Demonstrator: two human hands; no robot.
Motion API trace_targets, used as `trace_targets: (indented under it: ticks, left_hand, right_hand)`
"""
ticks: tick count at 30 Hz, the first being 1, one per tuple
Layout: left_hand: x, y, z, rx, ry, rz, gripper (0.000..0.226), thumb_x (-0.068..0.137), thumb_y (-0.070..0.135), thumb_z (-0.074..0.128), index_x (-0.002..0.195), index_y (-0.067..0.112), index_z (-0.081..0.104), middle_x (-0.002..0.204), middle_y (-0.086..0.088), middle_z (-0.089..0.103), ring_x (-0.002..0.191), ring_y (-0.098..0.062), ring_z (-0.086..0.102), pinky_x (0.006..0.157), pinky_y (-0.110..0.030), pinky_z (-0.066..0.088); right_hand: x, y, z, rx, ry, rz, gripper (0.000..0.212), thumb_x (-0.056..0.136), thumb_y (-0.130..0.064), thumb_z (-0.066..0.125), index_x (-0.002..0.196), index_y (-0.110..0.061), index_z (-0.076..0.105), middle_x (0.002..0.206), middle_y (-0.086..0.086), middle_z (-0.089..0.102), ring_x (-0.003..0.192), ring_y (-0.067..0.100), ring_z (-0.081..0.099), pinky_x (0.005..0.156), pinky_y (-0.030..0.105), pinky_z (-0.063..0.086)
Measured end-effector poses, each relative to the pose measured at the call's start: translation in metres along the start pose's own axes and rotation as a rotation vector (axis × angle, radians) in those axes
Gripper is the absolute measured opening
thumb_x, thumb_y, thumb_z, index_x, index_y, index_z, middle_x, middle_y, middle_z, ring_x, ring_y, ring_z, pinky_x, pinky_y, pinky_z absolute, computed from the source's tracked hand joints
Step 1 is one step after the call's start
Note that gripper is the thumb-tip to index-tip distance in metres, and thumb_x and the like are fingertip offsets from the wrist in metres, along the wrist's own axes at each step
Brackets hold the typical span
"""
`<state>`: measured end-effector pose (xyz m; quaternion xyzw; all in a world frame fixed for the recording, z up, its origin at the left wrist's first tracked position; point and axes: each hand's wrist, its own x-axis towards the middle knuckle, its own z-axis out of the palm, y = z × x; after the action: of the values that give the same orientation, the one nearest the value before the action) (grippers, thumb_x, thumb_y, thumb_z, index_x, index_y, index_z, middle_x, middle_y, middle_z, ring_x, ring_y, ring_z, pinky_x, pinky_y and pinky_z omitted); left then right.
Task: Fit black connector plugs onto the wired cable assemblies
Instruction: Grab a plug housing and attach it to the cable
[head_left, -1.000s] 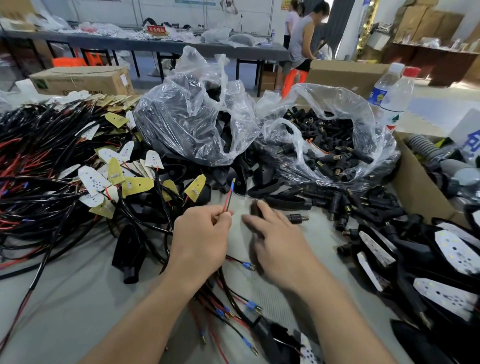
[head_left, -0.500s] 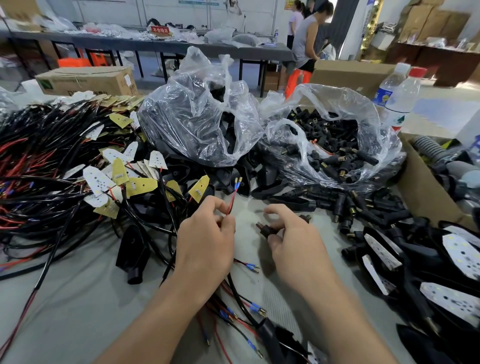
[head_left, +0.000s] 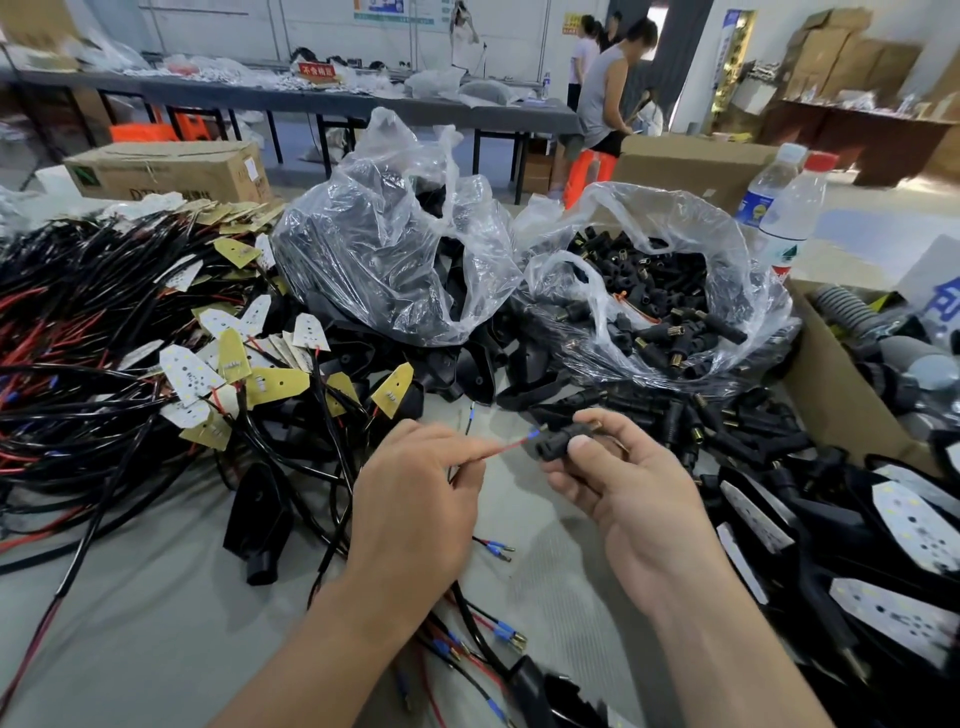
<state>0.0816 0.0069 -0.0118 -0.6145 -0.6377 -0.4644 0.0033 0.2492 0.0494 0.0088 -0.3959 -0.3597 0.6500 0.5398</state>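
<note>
Head view: the left hand (head_left: 415, 499) pinches a thin red wire with a blue crimped tip (head_left: 506, 448) between thumb and forefinger, the other fingers curled. The right hand (head_left: 639, 499) grips a small black plastic connector plug (head_left: 558, 441) between thumb and fingertips. The wire tip nearly meets the plug's open end. Half a second ago the wire pointed upward, away from the plug. Behind stand two clear plastic bags (head_left: 727, 249) of black parts. A heap of black and red cables (head_left: 78, 338) lies to the left on the grey table (head_left: 130, 597).

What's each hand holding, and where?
Left hand pinches the red wire near its blue-tipped end; right hand grips the black connector plug by its body.
</note>
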Motion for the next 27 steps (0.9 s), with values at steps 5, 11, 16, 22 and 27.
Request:
trace_targets:
  ticks: [5,11,16,22,27]
  left_hand:
    - [0.001,0.0,0.001,-0.045,-0.033,-0.023,0.029,0.084,0.01,0.08,0.093,0.037,0.082,0.081,0.025,0.066,0.084,-0.004,0.057,0.081,-0.005,0.039]
    - [0.001,0.005,-0.001,-0.137,-0.041,-0.058,0.027,0.081,0.013,0.082,0.087,0.04,0.081,0.088,0.026,0.067,0.093,-0.005,0.058,0.082,-0.004,0.038]
    - [0.001,0.006,-0.003,-0.183,-0.053,-0.093,0.026,0.078,0.017,0.085,0.083,0.042,0.08,0.09,0.028,0.067,0.096,-0.005,0.059,0.083,-0.005,0.038]
    - [0.002,0.006,-0.003,-0.216,-0.066,-0.11,0.026,0.079,0.018,0.085,0.081,0.044,0.079,0.087,0.026,0.068,0.096,-0.006,0.06,0.083,-0.005,0.039]
    - [0.001,0.007,0.0,-0.23,-0.081,-0.105,0.025,0.077,0.015,0.086,0.079,0.04,0.08,0.084,0.027,0.068,0.09,-0.007,0.061,0.079,-0.005,0.039]
  right_hand:
    - [0.008,-0.004,-0.01,0.048,0.08,-0.077,0.02,0.097,0.008,0.056,0.108,-0.008,0.063,0.076,0.014,0.061,0.064,0.021,0.067,0.057,0.025,0.058]
    - [0.011,0.0,-0.012,0.005,0.061,-0.092,0.02,0.096,0.009,0.057,0.104,-0.009,0.063,0.069,0.005,0.051,0.063,0.022,0.064,0.061,0.027,0.059]
    - [0.011,0.0,-0.011,-0.029,0.053,-0.079,0.021,0.096,0.009,0.057,0.107,-0.008,0.064,0.07,0.004,0.049,0.062,0.021,0.065,0.062,0.028,0.06]
    - [0.009,-0.001,-0.009,-0.032,0.041,-0.079,0.021,0.096,0.01,0.057,0.105,-0.007,0.064,0.065,0.001,0.052,0.059,0.018,0.064,0.064,0.028,0.061]
    - [0.006,-0.004,-0.008,0.071,-0.009,-0.011,0.018,0.096,0.007,0.058,0.103,-0.009,0.064,0.074,0.009,0.068,0.065,0.021,0.07,0.063,0.027,0.061]
